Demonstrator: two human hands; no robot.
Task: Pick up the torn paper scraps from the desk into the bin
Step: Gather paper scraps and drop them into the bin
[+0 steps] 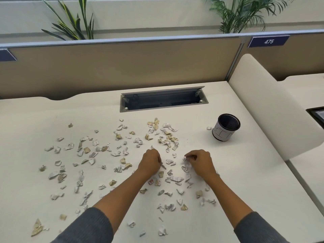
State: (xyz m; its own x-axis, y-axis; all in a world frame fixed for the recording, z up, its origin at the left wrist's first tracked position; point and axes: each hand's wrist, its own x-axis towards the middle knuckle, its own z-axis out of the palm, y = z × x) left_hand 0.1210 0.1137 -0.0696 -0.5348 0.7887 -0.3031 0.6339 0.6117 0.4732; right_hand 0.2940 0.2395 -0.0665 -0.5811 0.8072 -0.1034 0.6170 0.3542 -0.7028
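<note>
A single head-worn view looks forward and down onto the desk (52, 113) from close above, wide-angled, taking in both forearms near and the partition (122, 67) beyond.

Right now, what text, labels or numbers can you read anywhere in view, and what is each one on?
"475": white digits on the dark blue sign on the partition.
"BIN": hand-drawn on the white label of the black mesh bin; faint, the letters are only partly clear.
Second blue sign at the left edge: cut off, nothing readable.
Red marks on one scrap near the left hand: too small.
</note>
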